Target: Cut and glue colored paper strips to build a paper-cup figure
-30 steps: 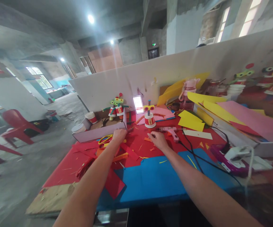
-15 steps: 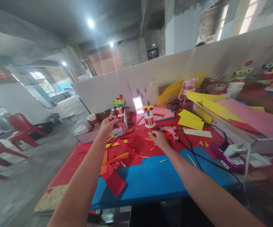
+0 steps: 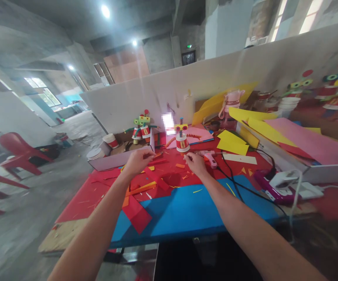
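Observation:
A paper-cup figure (image 3: 182, 143) stands upright in front of me, with a red-and-white cup body, a yellow head with round eyes and orange coiled arms. My right hand (image 3: 196, 164) is closed in a pinch at its base, by the orange foot. Beside that hand lies a pink glue gun (image 3: 210, 157). My left hand (image 3: 140, 160) is low over the red paper scraps, fingertips pressed together near the corner of a white box (image 3: 113, 160); whatever they pinch is hidden. Under it lie red strips (image 3: 157, 179) and orange strips (image 3: 141, 188).
Two finished-looking cup figures (image 3: 142, 130) stand at the back left. Yellow sheets (image 3: 232, 142) lie right of the glue gun. A purple power strip (image 3: 270, 189) with black cords sits at right, before a box of coloured paper (image 3: 327, 173). A white partition (image 3: 122, 105) rises behind.
My left hand has come down toward the table, and the red strip that hung from its fingers no longer shows. My right hand keeps its place at the figure's base. The view shifted slightly.

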{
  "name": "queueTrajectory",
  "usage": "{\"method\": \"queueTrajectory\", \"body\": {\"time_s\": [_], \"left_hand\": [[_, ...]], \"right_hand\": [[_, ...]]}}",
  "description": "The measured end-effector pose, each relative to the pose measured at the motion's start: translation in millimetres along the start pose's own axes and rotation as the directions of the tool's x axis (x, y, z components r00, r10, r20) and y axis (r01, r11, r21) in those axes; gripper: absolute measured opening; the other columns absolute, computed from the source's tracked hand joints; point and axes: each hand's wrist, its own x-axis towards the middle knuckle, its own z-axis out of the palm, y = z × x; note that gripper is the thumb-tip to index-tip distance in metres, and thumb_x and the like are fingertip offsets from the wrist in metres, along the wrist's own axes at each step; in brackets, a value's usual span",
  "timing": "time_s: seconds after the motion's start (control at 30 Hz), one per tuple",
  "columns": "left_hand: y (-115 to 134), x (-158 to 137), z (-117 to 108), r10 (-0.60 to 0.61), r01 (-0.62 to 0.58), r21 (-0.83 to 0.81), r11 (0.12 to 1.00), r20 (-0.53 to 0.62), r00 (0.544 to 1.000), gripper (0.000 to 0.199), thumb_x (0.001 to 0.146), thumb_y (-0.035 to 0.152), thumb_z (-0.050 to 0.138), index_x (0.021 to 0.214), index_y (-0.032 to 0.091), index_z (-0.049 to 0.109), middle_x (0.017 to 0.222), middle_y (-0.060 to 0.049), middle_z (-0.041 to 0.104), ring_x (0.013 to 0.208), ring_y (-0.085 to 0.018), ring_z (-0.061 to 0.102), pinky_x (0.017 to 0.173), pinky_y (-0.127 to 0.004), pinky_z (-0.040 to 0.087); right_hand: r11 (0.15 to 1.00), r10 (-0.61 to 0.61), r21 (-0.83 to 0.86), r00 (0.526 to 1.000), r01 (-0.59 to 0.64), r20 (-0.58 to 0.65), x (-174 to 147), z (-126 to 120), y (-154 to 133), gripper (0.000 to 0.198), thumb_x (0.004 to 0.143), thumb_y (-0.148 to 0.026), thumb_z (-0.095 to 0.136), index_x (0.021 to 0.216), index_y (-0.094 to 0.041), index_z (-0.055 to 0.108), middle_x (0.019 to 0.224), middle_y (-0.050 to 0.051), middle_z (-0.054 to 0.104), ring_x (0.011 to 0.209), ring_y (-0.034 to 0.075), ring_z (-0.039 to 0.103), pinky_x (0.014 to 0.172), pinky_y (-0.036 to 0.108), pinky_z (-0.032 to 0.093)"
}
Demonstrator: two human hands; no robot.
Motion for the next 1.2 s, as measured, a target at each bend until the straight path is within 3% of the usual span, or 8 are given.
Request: {"method": "queueTrajectory", "body": {"time_s": [0.13, 0.47, 0.67, 0.8, 0.93, 1.0, 1.1, 1.2], "left_hand": [[7, -13, -1, -0.023, -0.002, 0.247, 0.969, 0.098, 0.995, 0.024, 0.079, 0.028, 0.053, 0.085, 0.020, 0.074, 0.078, -0.001, 0.073, 0.071, -0.015, 0.064, 0.066, -0.023, 0.046], [25, -29, 71, -0.105, -0.099, 0.658, 0.746, 0.264, 0.959, 0.023, 0.083, 0.020, 0.052, 0.092, 0.013, 0.072, 0.095, -0.016, 0.071, 0.096, -0.027, 0.064, 0.080, -0.035, 0.049], [36, -21, 96, 0.002, -0.135, 0.464, 0.876, 0.277, 0.961, 0.026, 0.084, 0.015, 0.048, 0.093, 0.017, 0.072, 0.094, -0.014, 0.071, 0.092, -0.025, 0.065, 0.081, -0.034, 0.049], [22, -30, 61, 0.063, -0.102, 0.213, 0.972, 0.182, 0.981, 0.028, 0.082, 0.032, 0.058, 0.105, 0.023, 0.070, 0.105, -0.007, 0.071, 0.092, -0.020, 0.065, 0.082, -0.028, 0.048], [-10, -56, -7, -0.088, 0.060, 0.253, 0.966, 0.103, 0.991, 0.026, 0.080, 0.037, 0.056, 0.096, 0.022, 0.072, 0.096, -0.004, 0.073, 0.084, -0.020, 0.064, 0.077, -0.028, 0.048], [-22, -76, -35, -0.195, 0.132, 0.296, 0.946, 0.194, 0.962, 0.026, 0.079, 0.038, 0.055, 0.091, 0.022, 0.072, 0.090, -0.003, 0.072, 0.080, -0.020, 0.064, 0.071, -0.027, 0.047], [-26, -108, -51, -0.301, 0.168, 0.296, 0.940, 0.495, 0.815, 0.025, 0.074, 0.035, 0.059, 0.092, 0.024, 0.072, 0.087, -0.002, 0.071, 0.079, -0.021, 0.064, 0.069, -0.027, 0.049], [-22, -128, -40, -0.227, 0.103, 0.248, 0.963, 0.548, 0.805, 0.050, 0.066, 0.023, 0.063, 0.115, 0.032, 0.066, 0.116, -0.001, 0.066, 0.105, -0.024, 0.060, 0.088, -0.030, 0.047]], "right_hand": [[0.999, -0.002, -0.033, 1.000, 0.002, -0.012, 0, 0, 2, 0.019, 0.087, -0.026, 0.045, 0.076, -0.020, 0.060, 0.073, 0.004, 0.069, 0.067, 0.017, 0.060, 0.060, 0.025, 0.037], [0.997, -0.026, -0.068, 0.999, 0.027, 0.021, -4, -5, -2, 0.023, 0.087, -0.032, 0.045, 0.072, -0.020, 0.059, 0.066, 0.003, 0.066, 0.058, 0.015, 0.054, 0.055, 0.025, 0.033], [0.995, -0.060, -0.085, 0.998, 0.061, 0.012, -5, -3, -2, 0.027, 0.087, -0.033, 0.045, 0.067, -0.020, 0.057, 0.062, 0.003, 0.063, 0.057, 0.015, 0.053, 0.055, 0.025, 0.032], [0.996, -0.036, -0.085, 0.999, 0.038, 0.025, -6, -3, -5, 0.026, 0.088, -0.033, 0.047, 0.071, -0.020, 0.061, 0.064, 0.002, 0.065, 0.056, 0.015, 0.054, 0.054, 0.025, 0.033], [0.993, -0.118, 0.002, 0.974, 0.120, 0.195, -10, -4, -18, 0.019, 0.087, -0.034, 0.054, 0.082, -0.020, 0.065, 0.077, 0.003, 0.069, 0.068, 0.015, 0.060, 0.064, 0.024, 0.040], [0.969, -0.242, 0.031, 0.917, 0.245, 0.317, -15, -3, -25, 0.020, 0.082, -0.039, 0.064, 0.090, -0.021, 0.066, 0.092, 0.004, 0.070, 0.085, 0.017, 0.062, 0.076, 0.027, 0.042], [0.930, -0.323, -0.024, 0.844, 0.368, 0.428, -21, -1, -32, 0.037, 0.069, -0.045, 0.077, 0.097, -0.022, 0.068, 0.106, 0.006, 0.068, 0.104, 0.023, 0.057, 0.088, 0.035, 0.040], [0.920, -0.312, -0.064, 0.821, 0.386, 0.478, -24, 1, -32, 0.038, 0.067, -0.041, 0.080, 0.097, -0.022, 0.068, 0.106, 0.007, 0.067, 0.104, 0.024, 0.057, 0.088, 0.036, 0.039]]}}
